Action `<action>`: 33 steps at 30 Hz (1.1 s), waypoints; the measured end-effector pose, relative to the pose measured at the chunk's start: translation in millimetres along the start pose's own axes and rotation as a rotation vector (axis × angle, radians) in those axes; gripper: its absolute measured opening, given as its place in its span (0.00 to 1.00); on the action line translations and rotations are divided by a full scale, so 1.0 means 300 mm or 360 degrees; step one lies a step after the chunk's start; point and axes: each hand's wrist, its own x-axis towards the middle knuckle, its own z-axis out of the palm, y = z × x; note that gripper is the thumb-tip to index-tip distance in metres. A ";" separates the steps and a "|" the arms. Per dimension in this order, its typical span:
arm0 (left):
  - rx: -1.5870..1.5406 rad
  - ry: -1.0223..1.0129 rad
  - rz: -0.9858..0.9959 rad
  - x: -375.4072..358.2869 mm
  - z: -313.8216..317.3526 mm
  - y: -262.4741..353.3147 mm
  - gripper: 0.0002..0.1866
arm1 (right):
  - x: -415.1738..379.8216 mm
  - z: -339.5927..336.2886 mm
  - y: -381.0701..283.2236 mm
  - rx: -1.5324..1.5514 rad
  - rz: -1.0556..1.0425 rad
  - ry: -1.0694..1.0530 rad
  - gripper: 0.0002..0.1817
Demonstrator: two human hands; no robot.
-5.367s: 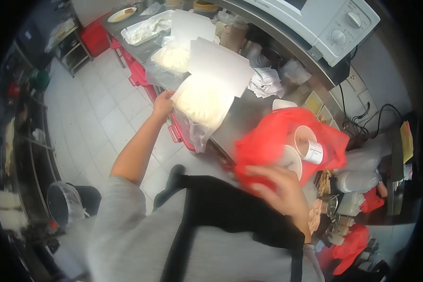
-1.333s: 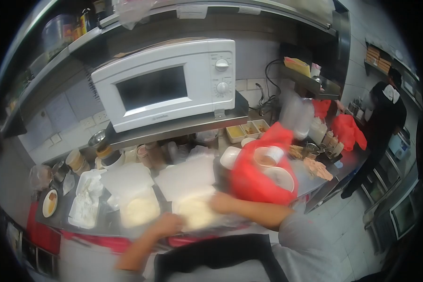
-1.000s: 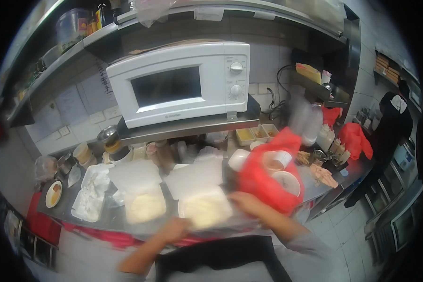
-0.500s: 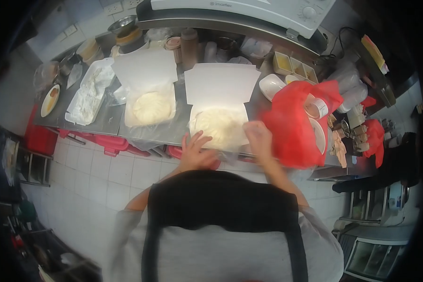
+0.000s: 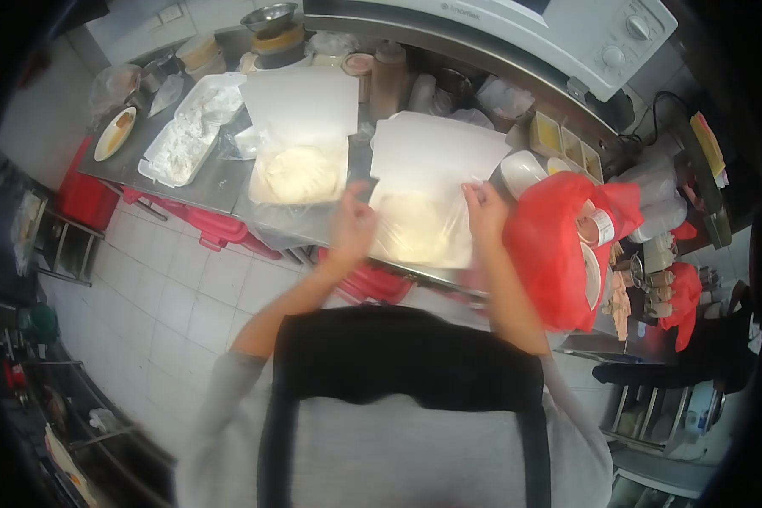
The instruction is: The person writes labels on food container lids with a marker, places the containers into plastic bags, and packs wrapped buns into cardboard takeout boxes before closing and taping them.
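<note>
A round of pale dough (image 5: pixel 408 227) sits in an open white cardboard box, its lid (image 5: pixel 436 151) leaning back. Thin clear plastic sheet (image 5: pixel 432 206) lies over the dough, making it look hazy. At the box's left side, my left hand (image 5: pixel 353 230) has its fingers closed on the sheet's edge, slightly blurred. My right hand (image 5: pixel 485 212) pinches the sheet at the right side, near the lid fold. To the left stands a second open box with pleated dough (image 5: pixel 298 175) and a raised white lid (image 5: pixel 303 102).
A white tray with flour (image 5: pixel 182 144) and an oval plate (image 5: pixel 115 134) stand on the left. On the right are a red plastic bag (image 5: pixel 543 245), a white bowl (image 5: pixel 522 173) and a sectioned container (image 5: pixel 567 144). A microwave (image 5: pixel 559 30) overhangs the back.
Both hands have moved up from the box's front toward its lid fold, drawing the plastic sheet over the dough. The camera view has turned and shifted.
</note>
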 end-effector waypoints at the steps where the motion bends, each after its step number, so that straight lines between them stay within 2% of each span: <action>1: -0.0118 0.0005 -0.0246 0.048 -0.040 -0.046 0.31 | 0.003 -0.014 0.025 -0.0128 -0.0082 -0.0012 0.12; 3: -0.0021 0.0075 -0.0415 0.078 -0.134 -0.063 0.29 | 0.004 -0.049 0.047 -0.0113 0.0091 -0.0114 0.13; 4: 0.0086 0.0163 -0.0251 0.076 -0.143 -0.023 0.27 | 0.020 -0.059 0.036 -0.0095 0.0165 -0.0158 0.14; 6: 0.0311 0.0339 0.0063 0.012 -0.176 0.060 0.24 | -0.010 -0.126 -0.012 -0.0096 -0.0125 0.0100 0.16; 7: 0.0451 0.0328 0.0324 -0.022 -0.189 0.094 0.21 | -0.039 -0.161 -0.042 -0.0088 -0.0271 0.0226 0.17; 9: 0.0762 0.0335 0.0830 -0.078 -0.217 0.146 0.17 | -0.117 -0.199 -0.079 0.0532 0.0059 -0.0026 0.19; 10: 0.0675 0.0086 0.0841 -0.088 -0.211 0.124 0.17 | -0.137 -0.189 -0.099 0.0842 0.0226 -0.0182 0.20; 11: 0.0580 -0.0160 0.0836 -0.106 -0.191 0.090 0.18 | -0.152 -0.146 -0.134 0.0948 0.0269 -0.0376 0.20; 13: 0.0586 -0.0245 0.0807 -0.069 -0.119 0.065 0.14 | -0.199 -0.054 -0.218 0.1123 0.0355 -0.0769 0.20; 15: 0.0845 -0.0246 0.0842 0.025 -0.045 -0.003 0.12 | -0.190 0.063 -0.151 0.0397 0.0131 -0.0667 0.23; 17: 0.0968 -0.0182 0.0804 0.131 0.039 -0.083 0.14 | -0.139 0.194 0.039 -0.0353 -0.0193 -0.0468 0.25; 19: 0.1224 -0.0428 0.0447 0.227 0.085 -0.044 0.16 | -0.100 0.255 0.181 -0.0572 -0.0270 -0.0530 0.28; 21: 0.1220 -0.0389 0.0317 0.293 0.214 -0.149 0.20 | -0.083 0.279 0.238 -0.0463 -0.0200 -0.0562 0.30; 23: 0.1063 -0.0703 -0.0068 0.269 0.182 0.003 0.24 | -0.103 0.253 0.149 -0.0287 -0.0066 -0.0472 0.32; 25: 0.1009 -0.0458 -0.0123 0.199 0.174 0.077 0.28 | -0.114 0.246 0.041 -0.0137 0.0171 -0.0482 0.33; 27: 0.1014 -0.0551 0.0034 0.185 0.196 0.034 0.32 | -0.121 0.270 0.067 -0.0053 0.0070 -0.0485 0.34; 29: 0.0884 -0.0272 -0.0016 0.141 0.194 0.068 0.34 | -0.151 0.239 0.009 0.0344 0.0181 -0.0560 0.35; 31: 0.0670 -0.0099 -0.0117 0.080 0.158 0.148 0.35 | -0.186 0.091 -0.304 0.0724 0.0779 -0.0791 0.36; 33: 0.0652 -0.0061 -0.0399 0.080 0.188 0.105 0.34 | -0.166 0.085 -0.210 0.0559 0.0822 -0.0809 0.37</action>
